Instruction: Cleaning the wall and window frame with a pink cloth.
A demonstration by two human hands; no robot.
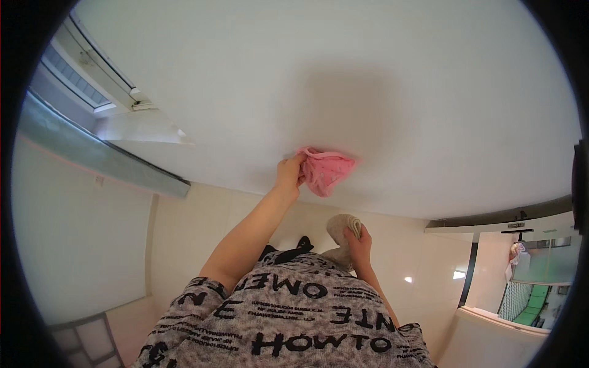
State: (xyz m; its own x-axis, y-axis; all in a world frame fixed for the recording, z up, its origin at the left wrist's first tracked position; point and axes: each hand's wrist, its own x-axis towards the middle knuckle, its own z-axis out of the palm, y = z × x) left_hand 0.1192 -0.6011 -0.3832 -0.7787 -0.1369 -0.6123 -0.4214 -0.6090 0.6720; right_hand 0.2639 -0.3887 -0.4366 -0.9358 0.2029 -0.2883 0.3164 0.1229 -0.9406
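In the middle of the view my left hand (291, 172) pinches one side of a bunched pink cloth (326, 172). The cloth has a banded edge and small pale marks, and it lies at the white wall (437, 115). Whether the cloth touches the wall or hangs just in front of it, I cannot tell. Lower down, close to my body, my right hand (361, 244) grips a rolled grey-beige fabric piece (340, 227), whose ribbed end shows at the thumb. Part of that fabric hangs below the hand, near my patterned shirt (294, 317).
A window with a light frame (99, 69) is at the upper left, above a pale blue-grey ledge (106, 149). Glossy light floor (400, 262) lies below the wall. On the right, a doorway (492, 271) opens to another room with green panels (531, 306).
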